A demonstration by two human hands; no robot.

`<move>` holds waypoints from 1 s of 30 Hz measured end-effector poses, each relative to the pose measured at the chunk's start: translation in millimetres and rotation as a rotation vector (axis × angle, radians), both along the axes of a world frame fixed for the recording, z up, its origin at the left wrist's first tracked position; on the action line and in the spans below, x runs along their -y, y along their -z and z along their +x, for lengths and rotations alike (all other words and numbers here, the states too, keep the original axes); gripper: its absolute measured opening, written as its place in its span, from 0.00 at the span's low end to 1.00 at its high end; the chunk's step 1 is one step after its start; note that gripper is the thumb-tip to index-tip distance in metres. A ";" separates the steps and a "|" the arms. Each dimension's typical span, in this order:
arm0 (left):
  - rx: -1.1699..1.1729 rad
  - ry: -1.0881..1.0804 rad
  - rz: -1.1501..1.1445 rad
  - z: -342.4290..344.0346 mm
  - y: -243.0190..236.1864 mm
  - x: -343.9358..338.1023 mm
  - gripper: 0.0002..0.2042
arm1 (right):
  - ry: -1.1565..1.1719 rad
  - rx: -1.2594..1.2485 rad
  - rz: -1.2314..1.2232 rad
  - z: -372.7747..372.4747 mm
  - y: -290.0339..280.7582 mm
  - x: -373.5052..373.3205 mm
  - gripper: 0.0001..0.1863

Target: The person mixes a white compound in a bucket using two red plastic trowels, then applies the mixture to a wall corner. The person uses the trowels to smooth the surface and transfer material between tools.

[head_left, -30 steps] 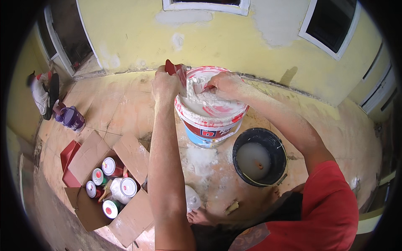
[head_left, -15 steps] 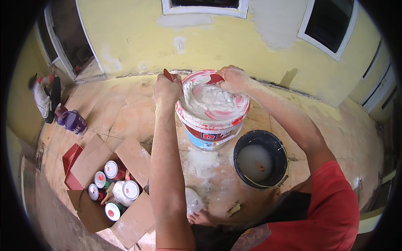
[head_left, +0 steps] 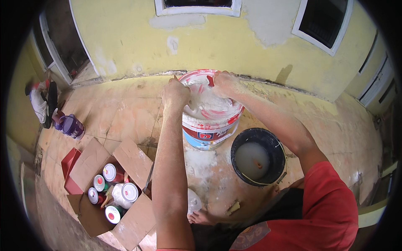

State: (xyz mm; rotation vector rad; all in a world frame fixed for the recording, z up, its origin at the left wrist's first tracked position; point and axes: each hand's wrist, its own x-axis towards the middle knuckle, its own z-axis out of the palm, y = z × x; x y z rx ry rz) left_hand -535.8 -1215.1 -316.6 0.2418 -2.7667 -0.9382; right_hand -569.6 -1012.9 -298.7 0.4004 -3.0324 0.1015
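White paste [head_left: 212,101] in bucket [head_left: 206,125], right of left grip [head_left: 176,93], body-side of right grip [head_left: 226,85]; right grip wrapped round red scraper [head_left: 210,80], long axis mostly hidden; left grip's hold can't be told from here; neither clearly nearer the paste.

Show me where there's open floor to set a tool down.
Tile floor lies open between the purple bucket and the white-paste bucket, and right of the black bucket. Crowded at lower left: cardboard box of cans, red tray beside it.
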 end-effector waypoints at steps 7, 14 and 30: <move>-0.039 0.014 0.275 -8.2 8.4 21.9 0.17 | 0.145 -0.035 -0.103 -31.1 -23.6 -14.1 0.20; -0.072 -0.022 0.312 5.0 -15.5 33.9 0.11 | 0.043 0.064 -0.021 -29.6 -16.6 23.3 0.22; 0.059 -0.108 0.355 3.5 -16.8 55.6 0.15 | -0.394 0.240 0.047 -157.4 -25.4 63.0 0.22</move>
